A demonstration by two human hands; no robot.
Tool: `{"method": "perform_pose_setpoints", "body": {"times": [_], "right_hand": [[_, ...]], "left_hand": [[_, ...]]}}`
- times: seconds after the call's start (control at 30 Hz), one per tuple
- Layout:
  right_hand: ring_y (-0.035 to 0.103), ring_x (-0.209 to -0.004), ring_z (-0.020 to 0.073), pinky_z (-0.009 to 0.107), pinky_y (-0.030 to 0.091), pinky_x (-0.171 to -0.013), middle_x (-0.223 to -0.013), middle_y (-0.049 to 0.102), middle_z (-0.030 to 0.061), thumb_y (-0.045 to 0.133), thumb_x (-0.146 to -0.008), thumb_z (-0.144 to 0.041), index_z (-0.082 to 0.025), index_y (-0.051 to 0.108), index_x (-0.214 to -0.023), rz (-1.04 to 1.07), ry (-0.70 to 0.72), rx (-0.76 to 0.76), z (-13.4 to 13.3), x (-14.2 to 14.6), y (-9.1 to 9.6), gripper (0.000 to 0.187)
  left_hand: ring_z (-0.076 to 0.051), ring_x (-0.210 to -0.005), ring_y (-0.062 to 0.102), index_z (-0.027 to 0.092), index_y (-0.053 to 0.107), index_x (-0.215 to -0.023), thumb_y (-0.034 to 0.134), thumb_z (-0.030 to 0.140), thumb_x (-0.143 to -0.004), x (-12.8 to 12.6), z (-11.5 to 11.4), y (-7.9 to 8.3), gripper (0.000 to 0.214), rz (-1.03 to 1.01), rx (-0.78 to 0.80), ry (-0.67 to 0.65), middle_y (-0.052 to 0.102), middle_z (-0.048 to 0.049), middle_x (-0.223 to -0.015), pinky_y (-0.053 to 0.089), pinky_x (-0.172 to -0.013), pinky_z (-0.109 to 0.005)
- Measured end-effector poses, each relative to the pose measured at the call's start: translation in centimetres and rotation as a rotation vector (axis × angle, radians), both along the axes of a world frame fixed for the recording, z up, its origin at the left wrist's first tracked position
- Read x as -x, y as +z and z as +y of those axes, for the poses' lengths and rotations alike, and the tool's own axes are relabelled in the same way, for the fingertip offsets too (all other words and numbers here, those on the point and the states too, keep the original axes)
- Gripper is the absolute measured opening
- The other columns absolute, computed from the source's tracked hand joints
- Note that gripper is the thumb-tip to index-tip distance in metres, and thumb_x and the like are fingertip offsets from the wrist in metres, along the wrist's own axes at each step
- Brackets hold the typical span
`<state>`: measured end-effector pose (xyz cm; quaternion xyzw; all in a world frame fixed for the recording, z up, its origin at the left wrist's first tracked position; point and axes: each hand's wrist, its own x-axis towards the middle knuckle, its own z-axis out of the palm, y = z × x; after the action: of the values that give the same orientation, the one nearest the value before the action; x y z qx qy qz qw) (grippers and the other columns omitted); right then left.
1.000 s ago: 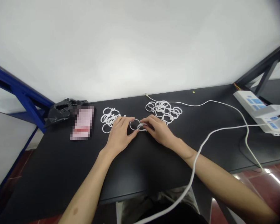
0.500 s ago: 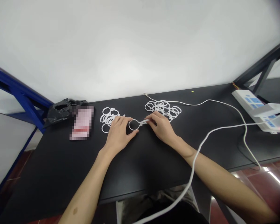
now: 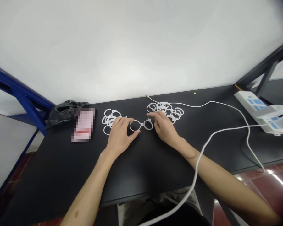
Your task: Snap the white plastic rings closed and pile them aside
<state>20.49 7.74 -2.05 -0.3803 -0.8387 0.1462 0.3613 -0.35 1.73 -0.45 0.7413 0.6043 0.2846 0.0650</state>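
A pair of thin white rings (image 3: 142,124), joined by a small link, lies on the black table between my hands. My left hand (image 3: 118,133) holds the left ring by its rim, forefinger on the far side and thumb on the near side. Just beside the right ring is my right hand (image 3: 165,128), its forefinger stretched out above the rim and nothing visible in its grasp. Behind my left hand lies a heap of similar white rings (image 3: 108,120), partly hidden by the fingers. Another heap of white rings (image 3: 176,113) spreads beyond my right hand.
On the left are a crumpled black plastic bag (image 3: 64,113) and a blurred pink object (image 3: 85,124). A white power strip (image 3: 254,103) stands at the right. One white cable (image 3: 209,138) passes over my right forearm; a thinner cable (image 3: 228,105) runs along the table's back.
My right hand has let go of the right ring, and its forefinger is now extended. The right ring, formerly seen edge-on, lies flatter and shows its round opening. My left hand stays put.
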Motion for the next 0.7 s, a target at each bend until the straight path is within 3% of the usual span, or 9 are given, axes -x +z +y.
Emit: {"method": "perform_pose_setpoints", "body": {"times": [0.23,0.53,0.7], "right_hand": [[0.064,-0.096,0.0199,0.036,0.054,-0.085,-0.102,0.067,0.0077,0.052,-0.096,-0.022,-0.021,0.060,-0.114,0.064,0.159,0.067,-1.5,0.8,1.0,0.019],[0.068,-0.084,0.0150,0.027,0.055,-0.075,-0.095,0.071,0.0032,0.055,-0.093,-0.021,-0.021,0.062,-0.102,0.147,0.192,0.176,-1.8,0.8,1.0,0.011],[0.067,-0.084,0.0160,0.028,0.055,-0.073,-0.093,0.070,0.0039,0.055,-0.094,-0.020,-0.021,0.061,-0.098,0.161,0.160,0.203,-2.0,1.0,1.3,0.007]], "left_hand": [[-0.025,-0.107,0.051,0.022,0.054,-0.109,0.069,0.032,-0.084,-0.2,-0.1,0.1,0.031,-0.033,-0.020,-0.049,0.063,-0.0042,-0.106,0.046,-0.093,-0.041],[-0.024,-0.106,0.051,0.023,0.054,-0.108,0.068,0.033,-0.084,-0.5,-0.4,0.4,0.029,-0.090,-0.013,-0.060,0.062,-0.0035,-0.105,0.046,-0.092,-0.039],[-0.024,-0.104,0.052,0.024,0.054,-0.105,0.068,0.036,-0.084,-0.6,-0.4,0.4,0.028,-0.092,0.007,-0.055,0.062,-0.0032,-0.103,0.047,-0.090,-0.040]]}}
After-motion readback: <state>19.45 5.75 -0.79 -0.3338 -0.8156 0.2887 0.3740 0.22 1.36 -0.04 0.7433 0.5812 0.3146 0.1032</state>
